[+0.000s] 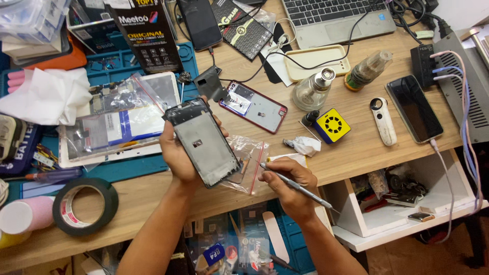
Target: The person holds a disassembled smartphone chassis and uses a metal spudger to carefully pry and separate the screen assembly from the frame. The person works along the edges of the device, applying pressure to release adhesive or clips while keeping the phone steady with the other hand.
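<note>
Nearest the body, the right hand [288, 184] pinches a slim metal tool [295, 186] like a pen, tip toward a clear plastic bag [249, 158]. Beside it, the left hand [178, 153] clasps a phone frame [204, 142] by its long edges; it looks light, thin and easily bent. Farther off lies a red phone shell [254, 107].

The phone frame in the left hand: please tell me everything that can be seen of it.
The phone frame is a flat grey rectangle, apparently metal, with a black band along its top end and a small cut-out near its middle. The left hand grips it by its long edges, tilted above the wooden desk, over a clear plastic bag.
</note>
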